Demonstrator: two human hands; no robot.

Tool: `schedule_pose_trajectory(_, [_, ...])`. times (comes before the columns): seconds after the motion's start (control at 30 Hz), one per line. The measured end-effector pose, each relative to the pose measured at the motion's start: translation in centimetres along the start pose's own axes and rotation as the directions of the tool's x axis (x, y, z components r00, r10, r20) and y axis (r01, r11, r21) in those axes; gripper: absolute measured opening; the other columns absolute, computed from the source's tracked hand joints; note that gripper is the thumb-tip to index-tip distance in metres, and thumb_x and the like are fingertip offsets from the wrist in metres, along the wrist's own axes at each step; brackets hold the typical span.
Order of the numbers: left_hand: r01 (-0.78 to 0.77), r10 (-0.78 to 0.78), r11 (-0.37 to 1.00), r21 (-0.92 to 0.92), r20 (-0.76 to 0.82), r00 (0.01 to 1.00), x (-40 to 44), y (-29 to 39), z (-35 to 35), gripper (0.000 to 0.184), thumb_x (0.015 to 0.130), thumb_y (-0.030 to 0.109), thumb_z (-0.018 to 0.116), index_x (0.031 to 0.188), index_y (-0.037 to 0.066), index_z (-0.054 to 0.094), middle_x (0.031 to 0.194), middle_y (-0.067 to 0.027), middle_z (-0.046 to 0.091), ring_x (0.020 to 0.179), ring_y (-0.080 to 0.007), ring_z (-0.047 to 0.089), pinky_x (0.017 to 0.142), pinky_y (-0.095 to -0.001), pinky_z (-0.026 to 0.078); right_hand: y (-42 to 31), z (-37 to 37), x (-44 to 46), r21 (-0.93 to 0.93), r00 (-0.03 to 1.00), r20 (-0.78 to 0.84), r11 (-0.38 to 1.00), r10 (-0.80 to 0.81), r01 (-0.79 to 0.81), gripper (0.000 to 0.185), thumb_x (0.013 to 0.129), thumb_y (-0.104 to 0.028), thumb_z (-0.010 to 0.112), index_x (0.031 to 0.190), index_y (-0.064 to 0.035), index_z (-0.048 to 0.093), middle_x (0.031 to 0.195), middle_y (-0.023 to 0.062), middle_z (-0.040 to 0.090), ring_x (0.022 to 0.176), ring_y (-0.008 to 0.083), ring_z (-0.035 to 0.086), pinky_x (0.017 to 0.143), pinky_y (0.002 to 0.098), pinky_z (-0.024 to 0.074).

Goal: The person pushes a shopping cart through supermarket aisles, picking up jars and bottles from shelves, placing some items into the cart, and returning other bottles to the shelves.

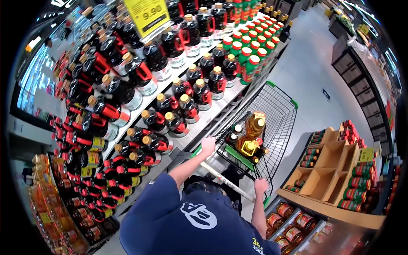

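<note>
My left hand [208,146] is closed around the left end of the shopping cart's handle [225,182]. On the right end of the same handle, my right hand [261,185] is wrapped in a fist. The wire cart [285,114] has green corners and stretches out ahead of both hands. Inside its near part stand a large oil bottle [255,124], a bottle with a yellow cap [248,148] and several smaller dark bottles [232,137].
Shelves of dark sauce bottles [157,59] line the left, beside green jars with red lids [250,63]. A yellow price sign [148,16] hangs above. On the right are a wooden display [327,159] and bins of jars [293,233]. Grey floor [308,55] runs ahead.
</note>
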State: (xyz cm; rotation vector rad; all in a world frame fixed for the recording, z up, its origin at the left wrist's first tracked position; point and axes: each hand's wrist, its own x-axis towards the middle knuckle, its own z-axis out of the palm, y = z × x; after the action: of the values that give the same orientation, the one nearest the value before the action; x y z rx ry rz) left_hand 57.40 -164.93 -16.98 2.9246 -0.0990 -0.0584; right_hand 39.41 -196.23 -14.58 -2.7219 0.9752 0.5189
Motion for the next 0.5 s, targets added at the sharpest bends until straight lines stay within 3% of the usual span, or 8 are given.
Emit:
schedule_pose_trajectory(0.13, [0.025,-0.031,0.997,0.067,0.095,0.995,3.1,1.4,-0.1,0.009,0.074,0.010,0.060,0.075,0.008,0.068,0.075,-0.0140,0.067,0.069,-0.0299,0.068,0.061,-0.0392,0.055,0.1,0.4,3.3,0.072,0.994,-0.109,0.997,-0.007,0.015,0.028,0.076,-0.023,0.051,0.083,-0.0054,0.072,0.083,0.0217,0.067,0.079,0.0378,0.066,0.077,0.0453,0.0505])
schedule_pose_trajectory(0.2, [0.033,-0.038,0.996,0.079,0.060,0.997,5.4,2.3,0.6,0.008,0.074,0.010,0.060,0.074,0.007,0.068,0.074,-0.0139,0.067,0.069,-0.0297,0.068,0.062,-0.0391,0.055,0.1,0.6,5.6,0.100,0.999,-0.045,0.995,0.027,-0.022,0.026,0.075,-0.022,0.052,0.082,-0.0082,0.073,0.079,0.0177,0.068,0.078,0.0339,0.066,0.085,0.0430,0.0445])
schedule_pose_trajectory(0.23, [0.030,-0.036,0.994,0.104,0.060,0.998,6.1,2.7,0.8,0.009,0.074,0.010,0.060,0.072,0.006,0.067,0.075,-0.0143,0.067,0.069,-0.0293,0.068,0.062,-0.0392,0.055,0.1,0.8,6.3,0.153,0.995,-0.100,0.988,0.007,0.008,0.025,0.073,-0.021,0.052,0.076,-0.0078,0.073,0.077,0.0180,0.068,0.074,0.0336,0.065,0.085,0.0429,0.0433])
schedule_pose_trajectory(0.33, [0.037,-0.042,0.996,0.087,0.061,0.997,8.4,4.1,0.3,0.008,0.071,0.011,0.061,0.070,0.005,0.067,0.077,-0.0153,0.066,0.069,-0.0298,0.068,0.064,-0.0402,0.055,-0.8,-1.7,8.1,0.026,0.993,-0.109,0.999,-0.035,0.038,0.024,0.076,-0.021,0.053,0.075,-0.0065,0.072,0.074,0.0192,0.067,0.069,0.0340,0.066,0.080,0.0442,0.0478])
schedule_pose_trajectory(0.37, [0.043,-0.050,0.996,0.084,0.083,0.995,9.1,4.7,-0.1,0.009,0.070,0.012,0.062,0.071,0.005,0.067,0.080,-0.0151,0.067,0.071,-0.0306,0.068,0.065,-0.0402,0.055,-1.1,-2.6,8.5,0.063,0.997,-0.076,0.997,-0.034,0.039,0.024,0.075,-0.023,0.054,0.075,-0.0067,0.072,0.074,0.0187,0.067,0.070,0.0335,0.066,0.084,0.0446,0.0451])
schedule_pose_trajectory(0.5, [0.092,-0.110,0.990,0.106,0.175,0.978,12.3,6.5,0.0,0.010,0.072,0.012,0.061,0.076,0.006,0.068,0.086,-0.0146,0.067,0.074,-0.0314,0.068,0.068,-0.0414,0.055,-1.4,-3.1,11.6,0.064,0.995,-0.091,0.997,-0.031,0.037,0.025,0.074,-0.024,0.054,0.075,-0.0076,0.072,0.072,0.0170,0.067,0.072,0.0335,0.065,0.080,0.0449,0.0443])
